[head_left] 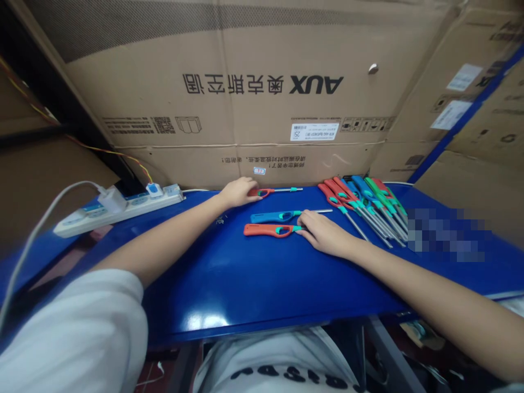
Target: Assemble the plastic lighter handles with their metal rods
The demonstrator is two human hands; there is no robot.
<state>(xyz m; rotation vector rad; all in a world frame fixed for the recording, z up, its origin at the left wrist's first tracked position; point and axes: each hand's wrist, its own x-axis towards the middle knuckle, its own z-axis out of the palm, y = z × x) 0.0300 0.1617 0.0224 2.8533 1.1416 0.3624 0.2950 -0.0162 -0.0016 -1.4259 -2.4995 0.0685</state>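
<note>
Printed cardboard point(143, 98) walls off the back of a glossy blue desk point(245, 278), with a white power strip point(88, 224) at the left and a heap of long-nosed lighters point(368, 204) at the right. Three more lie in the middle, roughly parallel, handles to the left and metal rods to the right: a far red lighter point(282, 190) close to the cardboard, a blue lighter point(270, 217) between, and a near red lighter point(262, 230) just beside it. Each should be light and stiff, its handle probably smooth plastic that could skid on the shiny top; the body behind the trigger loop looks the surest place to take hold, while the slim rod would give less purchase and could let the handle swing. The left hand point(239, 192) reaches forward with the palm down, its fingers curled around the handle end of the far red lighter. The right hand point(323, 232) comes in from the side, wrist low and knuckles up, its fingers pinching the near red lighter around its turquoise neck. It partly covers the blue lighter's rod, and whether that rod is gripped too cannot be told. Both forearms stretch over the desk.
</note>
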